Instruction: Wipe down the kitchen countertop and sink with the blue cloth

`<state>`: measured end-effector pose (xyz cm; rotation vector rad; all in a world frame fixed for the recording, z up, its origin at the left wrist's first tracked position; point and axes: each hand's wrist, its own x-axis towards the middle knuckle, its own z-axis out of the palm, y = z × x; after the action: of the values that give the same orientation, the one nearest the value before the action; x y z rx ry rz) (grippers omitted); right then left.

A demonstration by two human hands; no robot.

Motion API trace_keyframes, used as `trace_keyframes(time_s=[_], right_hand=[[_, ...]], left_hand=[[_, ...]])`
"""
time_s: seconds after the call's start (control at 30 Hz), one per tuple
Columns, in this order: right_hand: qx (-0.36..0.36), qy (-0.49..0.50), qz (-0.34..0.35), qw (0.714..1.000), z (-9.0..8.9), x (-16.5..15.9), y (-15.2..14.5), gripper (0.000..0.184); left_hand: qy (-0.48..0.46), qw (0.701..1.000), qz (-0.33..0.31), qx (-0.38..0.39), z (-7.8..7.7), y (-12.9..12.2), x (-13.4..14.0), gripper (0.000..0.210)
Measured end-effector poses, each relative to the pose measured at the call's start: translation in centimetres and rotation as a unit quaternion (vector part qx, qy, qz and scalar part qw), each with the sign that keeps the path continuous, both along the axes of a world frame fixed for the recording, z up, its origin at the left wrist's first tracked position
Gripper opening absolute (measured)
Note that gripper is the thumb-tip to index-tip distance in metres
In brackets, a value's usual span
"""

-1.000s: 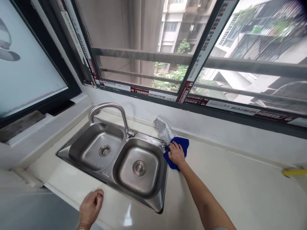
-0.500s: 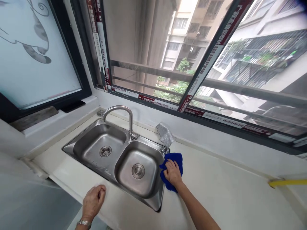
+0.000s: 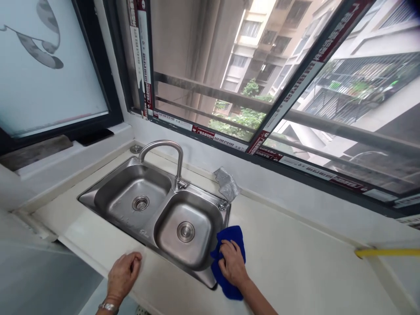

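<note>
A blue cloth lies under my right hand, which presses and grips it against the counter beside the sink's right rim. Part of the cloth overlaps the near right corner of the steel double sink. My left hand is curled closed at the counter's front edge, left of the near sink rim, and nothing shows in its fingers. On that wrist is a metal watch band. Both sink bowls hold only their drains, and a curved faucet stands behind them.
A crumpled silver-grey cloth rests behind the sink's right bowl. The pale counter stretches to the right, towards a yellow pipe. Behind runs a window frame; a dark flat object lies on the left sill.
My right hand has drawn the blue cloth towards me along the sink's right edge. The left hand has stayed nearly in place, and the view has shifted slightly.
</note>
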<state>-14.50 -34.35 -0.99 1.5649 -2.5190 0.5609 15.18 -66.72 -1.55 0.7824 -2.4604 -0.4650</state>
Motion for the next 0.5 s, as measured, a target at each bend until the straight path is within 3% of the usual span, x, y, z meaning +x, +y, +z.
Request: trace_keyframes(time_s=[0.17,0.5], right_hand=[[-0.041,0.005,-0.046,0.998,-0.1,-6.0,-1.4,0.029],[-0.052,0.003,-0.171,0.984,-2.0,-16.8,-3.4,0.024]], left_hand=[[0.006,1.000,-0.016,-0.023,0.5,0.0,0.0,0.022],[0.022,0.998,-0.038,-0.047,1.0,0.0,-0.3,0.016]])
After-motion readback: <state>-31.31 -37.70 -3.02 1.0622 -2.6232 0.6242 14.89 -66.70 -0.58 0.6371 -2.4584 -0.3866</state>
